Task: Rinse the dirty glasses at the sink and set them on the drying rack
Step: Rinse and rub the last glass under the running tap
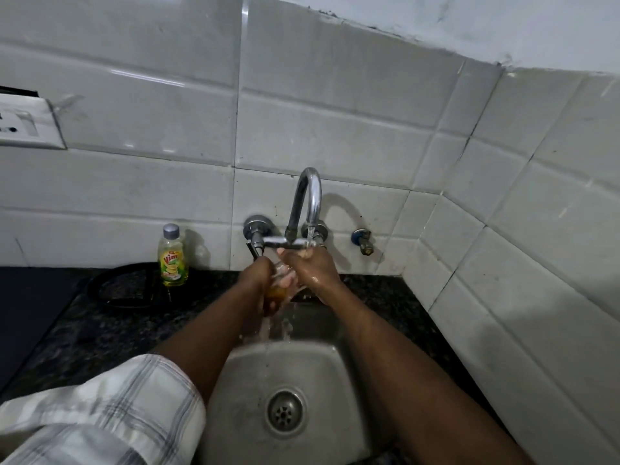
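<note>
A clear glass (280, 290) with a brownish tint low in it is held over the steel sink (241, 370). My left hand (258, 275) grips it from the left side. My right hand (313, 266) is against the glass's top under the water running from the chrome tap (307, 196); its fingers reach into or over the mouth, blurred by water. Water spills down from the glass into the basin. Most of the glass is hidden by both hands. No drying rack is in view.
A bottle of yellow dish liquid (172, 255) stands on the dark granite counter (117, 330) left of the tap, next to a black ring-shaped stand (122, 286). A small valve (364, 241) juts from the tiled wall on the right. The drain (285, 411) sits mid-basin.
</note>
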